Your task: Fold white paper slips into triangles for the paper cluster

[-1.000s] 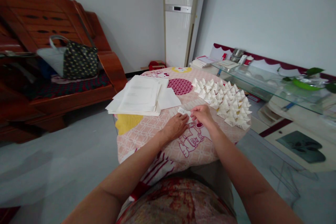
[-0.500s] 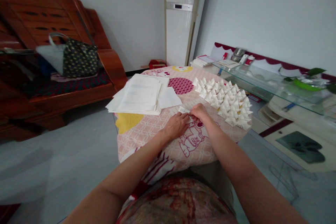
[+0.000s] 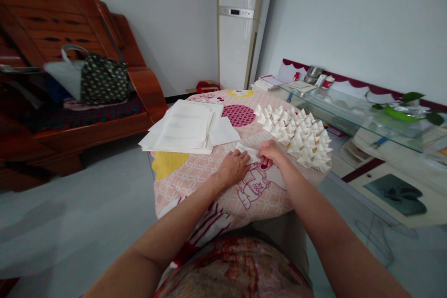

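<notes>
A small white paper strip (image 3: 247,151) lies on the pink patterned cloth (image 3: 195,172) of a round table. My left hand (image 3: 233,168) rests flat on the near end of the strip, fingers pressed down on it. My right hand (image 3: 271,152) has its fingers curled in a pinch on the strip's right side. To the right lie several folded white paper triangles (image 3: 300,137) in rows. A stack of white printed sheets (image 3: 186,126) sits at the table's far left.
A wooden sofa bench (image 3: 70,116) with a dotted handbag (image 3: 101,79) stands at the left. A glass shelf (image 3: 356,111) with a green dish (image 3: 405,112) runs along the right. A tall white air conditioner (image 3: 237,28) stands in the corner. Grey floor (image 3: 70,214) lies at the left.
My right hand has slid a little to the right along the strip, showing more of the paper. My left hand has stayed on it. The view has shifted slightly.
</notes>
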A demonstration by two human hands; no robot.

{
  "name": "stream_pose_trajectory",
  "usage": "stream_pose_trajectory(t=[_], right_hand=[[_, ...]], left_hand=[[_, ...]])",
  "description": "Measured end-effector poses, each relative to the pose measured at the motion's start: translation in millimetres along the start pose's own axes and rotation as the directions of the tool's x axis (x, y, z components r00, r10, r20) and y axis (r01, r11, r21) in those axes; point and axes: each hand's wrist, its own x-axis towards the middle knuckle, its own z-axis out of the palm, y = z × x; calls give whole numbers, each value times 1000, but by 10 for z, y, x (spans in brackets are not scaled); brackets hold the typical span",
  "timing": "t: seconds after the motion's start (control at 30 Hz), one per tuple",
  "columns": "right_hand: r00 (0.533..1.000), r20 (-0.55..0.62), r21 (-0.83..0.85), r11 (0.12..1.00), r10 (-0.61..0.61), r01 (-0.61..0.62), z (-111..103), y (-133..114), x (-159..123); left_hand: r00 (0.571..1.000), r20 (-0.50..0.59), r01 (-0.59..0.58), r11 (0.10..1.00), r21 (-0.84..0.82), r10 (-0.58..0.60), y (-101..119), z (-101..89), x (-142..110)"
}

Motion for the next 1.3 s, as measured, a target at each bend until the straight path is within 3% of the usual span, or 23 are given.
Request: stream_pose_trajectory(t=[0.2, 0.27, 0.3, 0.37, 0.43, 0.6, 0.73, 0.97, 1.13, 1.3], right_hand=[[999, -40, -43, 999, 24, -26, -182, 76, -139], [995, -101, -63, 998, -21, 15, -157, 41, -163], [986, -135, -46, 995, -96, 91, -119, 19, -166], [949, -193, 13, 966, -251, 258, 1, -17, -149], [903, -223, -34, 928, -368, 370, 143, -23, -110], [798, -250, -171, 836, -548, 521, 358, 95, -30], [770, -197, -201, 794, -607, 575, 360, 158, -62], [738, -157, -324, 740, -656, 590, 371, 134, -131], [714, -141, -409, 697, -686, 589, 390, 159, -109], [679, -142, -417, 665, -721, 619, 391, 203, -79]], left_hand=[[1000, 17, -8, 1000, 2, 8, -13, 17, -3], [1000, 23, -13, 1000, -2, 13, -9, 4, -3], [1000, 21, -16, 1000, -9, 16, -7, -7, -4], [1000, 9, -21, 999, -29, 21, -3, -33, -14], [999, -1, -34, 998, -60, 34, -8, -57, -37], [997, -73, -30, 981, -191, 16, -89, -60, -138], [995, -86, 32, 964, -263, -57, -179, -40, -182], [987, -89, 109, 965, -238, -133, -244, -71, -137], [976, -220, -38, 976, -214, -10, -273, -17, -6], [995, -86, -57, 994, -98, 49, -287, 20, 39]])
